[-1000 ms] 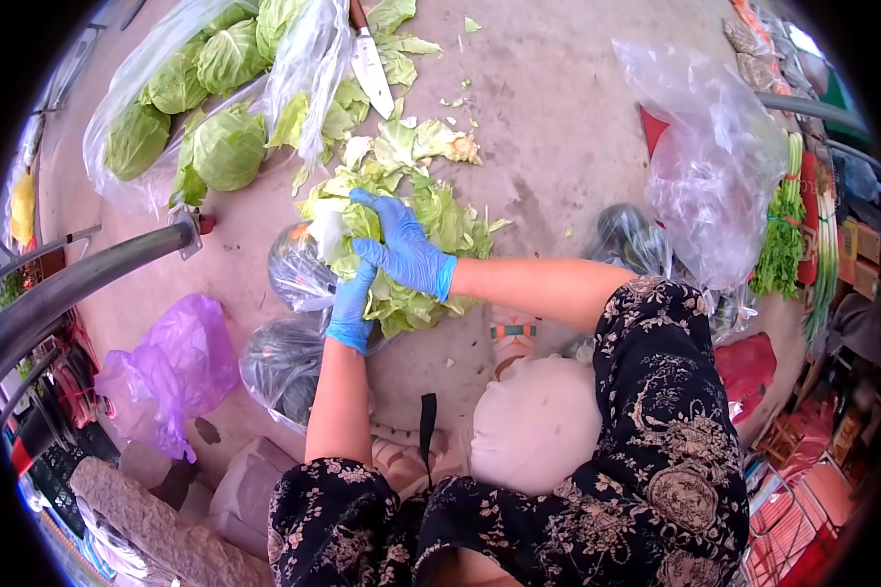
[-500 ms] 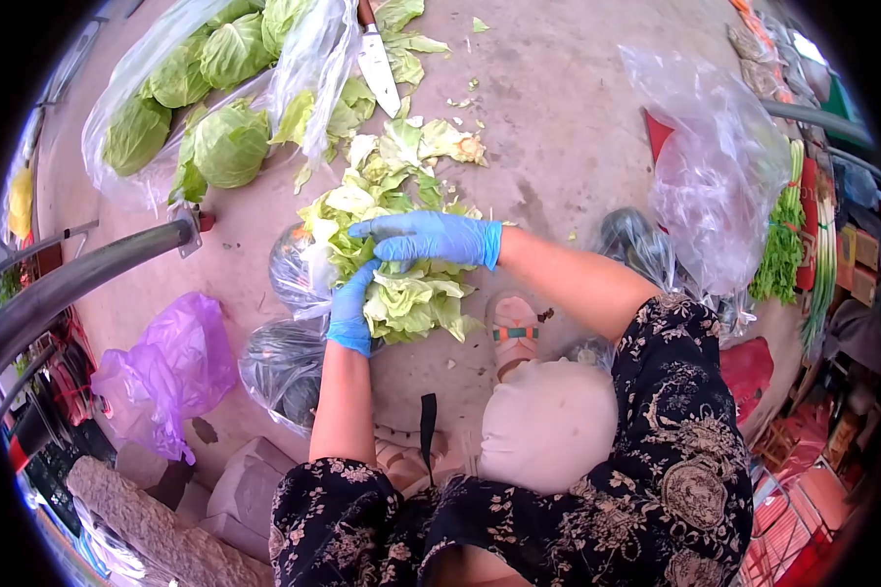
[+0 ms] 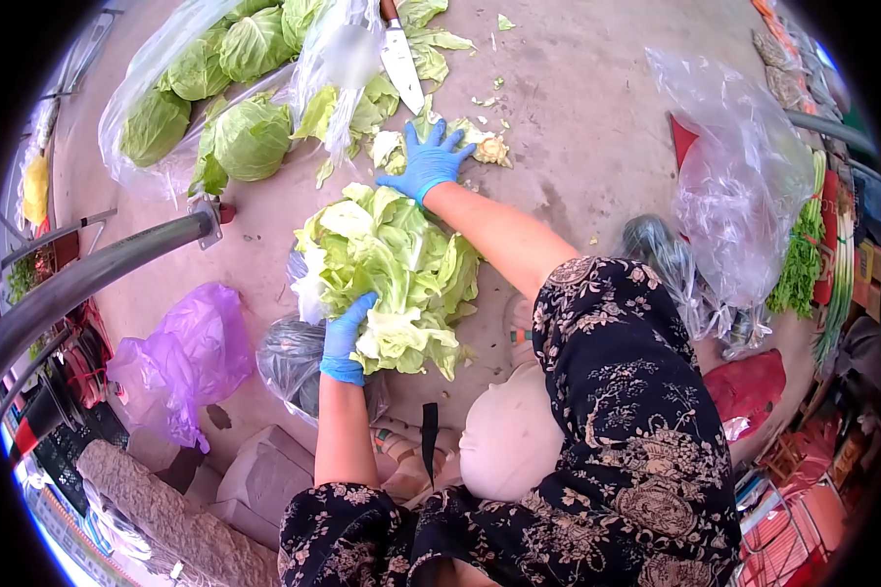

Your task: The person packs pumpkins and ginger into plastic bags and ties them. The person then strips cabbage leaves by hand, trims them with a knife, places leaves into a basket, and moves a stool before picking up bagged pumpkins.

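Note:
In a blue glove, my left hand (image 3: 347,338) grips a large loose bundle of cabbage leaves (image 3: 392,245) from its lower left, the fingers partly hidden under the leaves. My right hand (image 3: 428,161), also gloved in blue, reaches past the bundle with fingers spread over cabbage scraps (image 3: 491,148) on the floor. Just beyond its fingertips lies a knife (image 3: 402,67) with a brown handle. More loose leaves (image 3: 374,106) lie to the left of the knife. Whole cabbages (image 3: 253,137) rest in and beside a clear plastic bag (image 3: 117,122) at the upper left.
A dark curved metal bar (image 3: 98,264) crosses the left side. A purple plastic bag (image 3: 181,352) lies near it. Dark bagged produce (image 3: 299,357) sits beside my left forearm. On the right are a clear bag (image 3: 729,186), green stalks (image 3: 803,245) and a red bag (image 3: 744,391).
My right hand has left the bundle and moved up to the scraps near the knife, its fingers spreading. My left hand keeps hold of the leaves, which look fuller and lower.

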The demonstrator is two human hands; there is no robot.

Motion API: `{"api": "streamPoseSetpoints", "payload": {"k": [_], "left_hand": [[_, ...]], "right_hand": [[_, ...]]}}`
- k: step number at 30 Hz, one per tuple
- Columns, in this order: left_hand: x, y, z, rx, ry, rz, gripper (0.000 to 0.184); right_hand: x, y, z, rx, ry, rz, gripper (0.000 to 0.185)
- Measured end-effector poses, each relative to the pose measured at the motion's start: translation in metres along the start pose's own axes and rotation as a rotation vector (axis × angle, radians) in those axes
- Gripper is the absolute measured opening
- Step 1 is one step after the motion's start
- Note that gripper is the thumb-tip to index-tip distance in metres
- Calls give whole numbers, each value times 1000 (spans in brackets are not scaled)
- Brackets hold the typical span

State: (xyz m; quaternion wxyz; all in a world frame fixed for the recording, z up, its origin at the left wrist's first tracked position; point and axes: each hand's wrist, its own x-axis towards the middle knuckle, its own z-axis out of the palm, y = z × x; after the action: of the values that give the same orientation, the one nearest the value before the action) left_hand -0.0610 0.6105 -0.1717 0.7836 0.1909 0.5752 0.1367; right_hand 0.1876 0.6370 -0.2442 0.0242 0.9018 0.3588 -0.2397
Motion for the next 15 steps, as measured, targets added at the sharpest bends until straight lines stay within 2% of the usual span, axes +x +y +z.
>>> {"api": "streamPoseSetpoints", "payload": {"k": [1, 2, 5, 6, 9, 12, 15], "left_hand": [[0, 0, 0, 18, -4, 16, 49], [0, -2, -2, 35, -8, 31, 49], [-2, -7, -2, 18, -32, 47, 49], [-2, -7, -1, 25, -33, 55, 49], [-2, -7, 1, 46, -15, 60, 48], [4, -11, 2, 30, -22, 28, 47], [11, -15, 1, -20, -65, -20, 46]], "right_hand": [[-1, -1, 9, -60, 9, -25, 96], [4, 4, 24, 19, 96, -73, 81], [18, 35, 32, -36, 30, -281, 66], [13, 50, 30, -1, 149, -272, 53], [-2, 93, 6, -78, 255, -120, 50], [-10, 136, -6, -124, 266, 14, 47], [10, 179, 6, 95, 129, -58, 45]]}}
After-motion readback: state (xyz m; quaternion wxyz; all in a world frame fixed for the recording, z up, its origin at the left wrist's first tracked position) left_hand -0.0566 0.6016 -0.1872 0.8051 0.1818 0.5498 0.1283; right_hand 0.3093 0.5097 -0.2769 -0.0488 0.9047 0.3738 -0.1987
